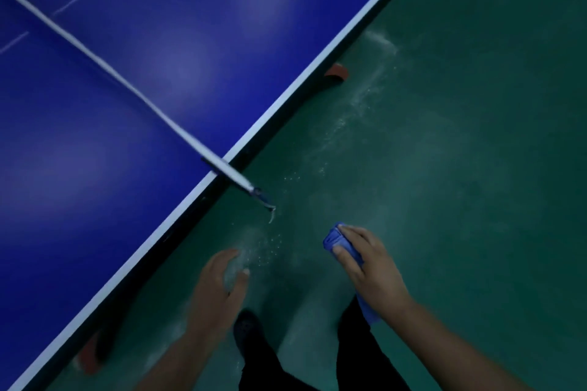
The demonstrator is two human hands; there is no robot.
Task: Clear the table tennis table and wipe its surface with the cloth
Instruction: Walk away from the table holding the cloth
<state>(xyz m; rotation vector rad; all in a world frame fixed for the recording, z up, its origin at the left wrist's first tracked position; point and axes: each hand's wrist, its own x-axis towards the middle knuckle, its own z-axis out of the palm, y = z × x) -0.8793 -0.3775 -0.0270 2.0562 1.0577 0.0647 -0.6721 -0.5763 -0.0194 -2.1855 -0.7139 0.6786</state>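
The blue table tennis table (133, 79) fills the upper left, its white side edge running diagonally from the lower left to the top right. The white-topped net (104, 68) crosses it, and the net post (251, 190) sticks out past the edge. My right hand (371, 267) grips a bunched blue cloth (333, 240) over the floor, to the right of the post. My left hand (216, 292) hangs beside the table edge with loosely curled fingers and holds nothing. Nothing lies on the visible table surface.
The green floor (460, 168) spreads to the right, with pale dusty streaks along the table's side. Orange-red wheels of the table's undercarriage show at the edge, one (337, 70) far and one (87, 359) near. My dark-trousered legs and a shoe (249, 328) are at the bottom.
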